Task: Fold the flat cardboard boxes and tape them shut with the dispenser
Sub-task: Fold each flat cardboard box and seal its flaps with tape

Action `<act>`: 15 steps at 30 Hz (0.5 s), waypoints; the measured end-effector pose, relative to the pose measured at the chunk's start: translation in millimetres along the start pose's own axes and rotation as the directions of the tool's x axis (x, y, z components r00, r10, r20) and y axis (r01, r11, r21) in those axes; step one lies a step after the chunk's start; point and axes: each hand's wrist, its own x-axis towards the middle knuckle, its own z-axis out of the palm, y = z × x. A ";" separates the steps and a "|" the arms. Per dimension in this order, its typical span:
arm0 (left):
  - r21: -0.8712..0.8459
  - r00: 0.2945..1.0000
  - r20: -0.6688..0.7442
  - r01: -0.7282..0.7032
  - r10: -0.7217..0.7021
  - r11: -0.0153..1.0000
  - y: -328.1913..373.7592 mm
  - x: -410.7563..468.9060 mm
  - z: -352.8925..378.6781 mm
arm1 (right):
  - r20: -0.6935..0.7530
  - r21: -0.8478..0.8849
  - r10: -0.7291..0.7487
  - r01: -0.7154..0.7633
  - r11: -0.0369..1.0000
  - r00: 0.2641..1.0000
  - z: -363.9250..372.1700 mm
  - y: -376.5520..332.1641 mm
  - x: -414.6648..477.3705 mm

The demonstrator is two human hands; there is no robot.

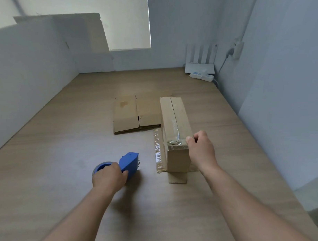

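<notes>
Head view of a wooden table (66, 159). The left hand (108, 176), at near centre-left, is clenched round the roll end of the blue tape dispenser (130, 162), which rests on the table with its nose pointing far-right. The right hand (200, 147) grasps the near top right corner of the folded box (175, 116), fingers curled over the edge. The folded box stands on the table right of centre, its long side running near to far. Clear tape covers its top seam and wraps over the near end. A wrinkled tape strip (158, 149) lies on the table just beside the box's near left side. The flat cardboard boxes (129, 112) lie stacked on the table, just left of the folded box at its far half. A white router (199, 67) and a power strip (201, 76) sit in the far right corner. A large cardboard sheet (95, 32) leans against the far left wall.
</notes>
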 end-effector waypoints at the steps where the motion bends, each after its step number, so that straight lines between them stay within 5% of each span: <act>1: -0.011 1.000 0.013 0.005 -0.005 1.000 -1.9 -1.4 8.3 | 0.002 -0.003 -0.003 0.003 1.000 1.000 -0.1 1.0 0.3; 6: -0.084 0.999 0.025 0.049 -0.047 0.995 -9.5 -7.6 23.1 | 0.006 -0.018 -0.021 0.021 1.000 1.000 0.3 2.9 1.8; 9: -0.158 0.994 -0.098 0.025 -0.041 0.987 1.2 -12.4 13.7 | 0.012 -0.021 -0.030 0.031 0.999 0.999 -0.7 5.1 2.4; 12: -0.517 0.957 -0.274 -0.229 0.093 0.825 37.9 -32.5 -10.9 | 0.018 -0.025 -0.035 0.036 0.999 0.999 -1.2 6.3 3.1; 15: -0.633 0.894 -0.352 -0.446 0.278 0.633 89.8 -53.5 -36.8 | 0.018 -0.027 -0.036 0.037 0.999 0.999 -0.8 6.3 4.4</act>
